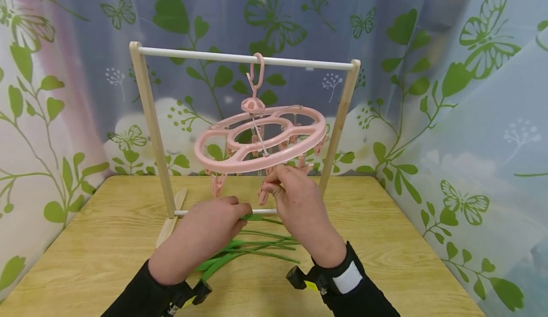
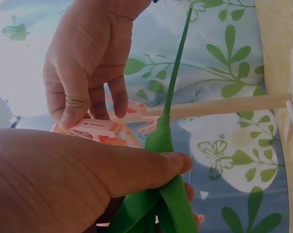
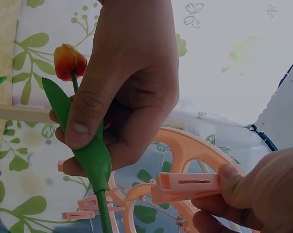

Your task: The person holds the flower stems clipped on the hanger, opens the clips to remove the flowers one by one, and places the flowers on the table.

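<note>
My left hand (image 1: 210,224) grips an artificial tulip (image 3: 70,63) by its green leaves, thumb pressed on them. Its orange-red bloom shows in the right wrist view, and its thin stem (image 2: 178,68) sticks out past the fingers in the left wrist view. To the right and slightly higher, my right hand (image 1: 299,210) pinches a pink clothespin (image 3: 187,186) between thumb and fingers. That clothespin is below the near rim of a round pink drying hanger (image 1: 239,166). The tulip stem and the clothespin stand apart in the right wrist view.
The hanger's hook (image 1: 259,72) hangs on the white bar (image 1: 197,54) of a wooden-sided stand (image 1: 151,126). More pink clothespins (image 1: 217,183) dangle around the ring. Several green stems (image 1: 269,255) lie on the wooden table (image 1: 385,260), under and between the forearms. A patterned curtain (image 1: 428,93) surrounds it.
</note>
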### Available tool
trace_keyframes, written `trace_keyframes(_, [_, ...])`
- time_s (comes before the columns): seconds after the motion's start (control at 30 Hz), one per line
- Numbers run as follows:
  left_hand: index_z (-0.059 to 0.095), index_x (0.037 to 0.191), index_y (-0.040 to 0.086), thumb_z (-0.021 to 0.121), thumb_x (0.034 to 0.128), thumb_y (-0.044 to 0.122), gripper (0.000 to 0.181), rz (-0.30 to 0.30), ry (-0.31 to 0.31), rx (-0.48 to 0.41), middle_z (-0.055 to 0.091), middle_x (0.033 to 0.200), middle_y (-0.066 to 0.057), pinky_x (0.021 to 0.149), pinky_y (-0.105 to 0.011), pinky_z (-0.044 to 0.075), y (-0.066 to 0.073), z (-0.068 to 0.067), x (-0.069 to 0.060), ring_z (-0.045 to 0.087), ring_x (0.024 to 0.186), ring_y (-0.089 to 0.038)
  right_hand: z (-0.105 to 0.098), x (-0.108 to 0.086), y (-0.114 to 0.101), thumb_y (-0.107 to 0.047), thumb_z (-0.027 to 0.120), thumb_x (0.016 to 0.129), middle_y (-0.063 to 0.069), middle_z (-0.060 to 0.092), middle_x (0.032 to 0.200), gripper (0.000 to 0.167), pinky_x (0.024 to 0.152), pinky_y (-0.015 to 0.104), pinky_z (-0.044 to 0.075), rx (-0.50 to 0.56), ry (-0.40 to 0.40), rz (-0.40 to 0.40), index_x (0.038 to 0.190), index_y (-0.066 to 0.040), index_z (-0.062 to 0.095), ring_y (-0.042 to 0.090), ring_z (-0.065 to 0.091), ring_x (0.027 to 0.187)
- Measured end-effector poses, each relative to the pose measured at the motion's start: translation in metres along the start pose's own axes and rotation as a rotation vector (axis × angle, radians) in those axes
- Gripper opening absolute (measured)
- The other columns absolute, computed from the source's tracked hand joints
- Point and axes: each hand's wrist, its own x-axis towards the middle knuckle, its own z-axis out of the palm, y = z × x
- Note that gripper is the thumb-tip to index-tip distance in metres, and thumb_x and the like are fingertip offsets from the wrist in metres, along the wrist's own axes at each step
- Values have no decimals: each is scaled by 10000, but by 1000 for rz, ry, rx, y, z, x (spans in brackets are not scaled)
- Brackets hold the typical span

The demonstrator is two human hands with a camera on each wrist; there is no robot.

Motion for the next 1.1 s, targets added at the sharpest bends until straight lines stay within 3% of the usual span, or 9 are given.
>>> trace_keyframes(0.07, [723, 996, 255, 759, 891, 272, 112, 1, -11, -3, 584, 783, 96, 515, -234, 412, 0, -1, 0, 514, 596, -55, 0, 0, 0, -156, 687, 913, -68, 657, 845, 71, 990, 378, 507, 5, -8, 7, 897, -149, 618, 108, 639, 793])
trace_keyframes(0.27, [726, 1012, 250, 758, 892, 268, 125, -9, -45, -23, 590, 803, 95, 528, -238, 424, 0, -4, -2, 524, 617, -50, 1, 0, -2, -225, 694, 900, -42, 671, 934, 129, 772, 318, 550, 15, -72, 94, 981, -140, 642, 134, 649, 843])
trace_keyframes(0.37, [727, 1035, 259, 748, 900, 273, 137, -22, -68, -27, 604, 831, 94, 556, -245, 443, 0, -5, -2, 550, 654, -55, 0, 1, -4, -318, 703, 896, -28, 683, 1030, 315, 755, 332, 552, 30, -129, 173, 1155, -148, 648, 147, 663, 919])
trace_keyframes(0.53, [723, 1057, 265, 742, 905, 292, 155, -52, -113, -21, 608, 845, 94, 588, -269, 461, -2, -7, -1, 574, 687, -77, -1, 2, -7, -453, 719, 884, -34, 685, 1156, 646, 766, 342, 549, 46, -259, 281, 1437, -215, 483, 156, 672, 1000])
trace_keyframes(0.77, [719, 1060, 255, 755, 894, 294, 175, -62, -123, -24, 584, 814, 92, 565, -270, 454, -5, -10, -2, 562, 658, -83, -7, 1, -6, -470, 759, 847, -59, 672, 1128, 484, 768, 308, 524, -45, -410, 282, 1253, -228, 655, 131, 639, 963])
trace_keyframes(0.97, [718, 1043, 251, 760, 890, 284, 162, -46, -94, -23, 583, 817, 94, 573, -262, 465, -8, -11, -4, 576, 669, -77, -9, 1, -4, -448, 794, 825, -62, 678, 1024, 399, 734, 309, 520, -88, -493, 308, 1116, -201, 675, 127, 642, 860])
trace_keyframes(1.1, [708, 1030, 237, 750, 900, 271, 141, -47, -96, -38, 619, 821, 92, 584, -262, 464, -10, -13, -3, 585, 668, -72, -9, 1, -1, -433, 810, 808, -99, 652, 917, 328, 676, 279, 501, -177, -606, 292, 1008, -205, 686, 82, 605, 759])
